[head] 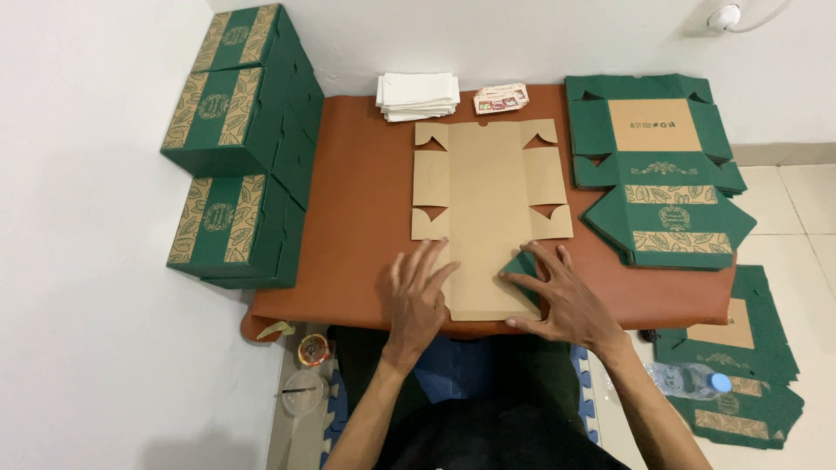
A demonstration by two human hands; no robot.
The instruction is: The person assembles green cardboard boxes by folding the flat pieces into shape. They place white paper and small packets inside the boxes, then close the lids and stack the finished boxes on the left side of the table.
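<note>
A flat, unfolded cardboard box blank [488, 200] lies brown side up in the middle of the brown table [357, 235]. My left hand [415, 294] rests flat on its near left edge with fingers spread. My right hand [557, 296] presses on the near right corner, where a flap [525, 264] is folded over and shows its green printed side. Neither hand grips anything.
A stack of flat green box blanks [657, 165] lies at the table's right. Folded green boxes [239, 148] are stacked on the left. White napkins [418, 94] and small cards [502, 98] sit at the back. More blanks [740, 365] and a plastic bottle [692, 380] lie on the floor.
</note>
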